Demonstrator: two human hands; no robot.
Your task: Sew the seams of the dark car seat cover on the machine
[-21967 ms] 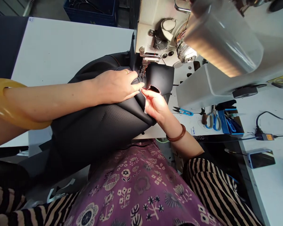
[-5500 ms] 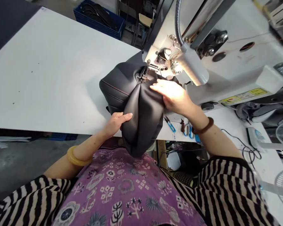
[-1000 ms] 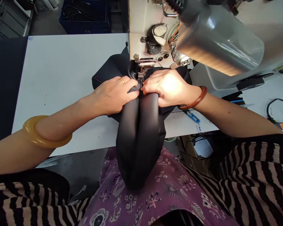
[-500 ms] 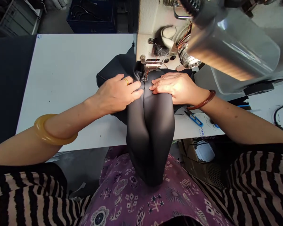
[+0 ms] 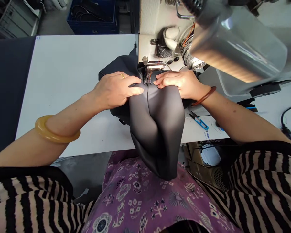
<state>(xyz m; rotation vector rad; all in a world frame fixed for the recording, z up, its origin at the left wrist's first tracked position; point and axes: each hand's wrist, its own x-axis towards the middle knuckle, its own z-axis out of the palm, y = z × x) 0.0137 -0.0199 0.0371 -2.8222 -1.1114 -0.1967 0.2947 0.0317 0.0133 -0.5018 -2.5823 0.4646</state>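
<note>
Head view: both hands lie flat on the work, neither closed. The left hand (image 5: 116,90) is palm down on the black padded cover (image 5: 157,129), fingers pointing right, fingertips just beside the presser foot (image 5: 148,77). It wears a ring, with a yellow bangle (image 5: 57,130) on the forearm. The right hand (image 5: 178,84) mirrors it from the other side, fingertips near the foot, with a brown bangle (image 5: 203,96) at the wrist. Grip: open on both sides, pressing down, no pinch visible.

The cover sits under the foot of the sewing machine (image 5: 157,42). A seam runs from the needle toward the person, and the bulk hangs off the edge of the white table (image 5: 70,64) onto a purple patterned apron (image 5: 135,200). Blue-handled snips (image 5: 198,120) lie on the table right of the cover. A blue crate (image 5: 92,19) stands on the floor beyond the table, a cardboard box (image 5: 196,155) below it at right.
</note>
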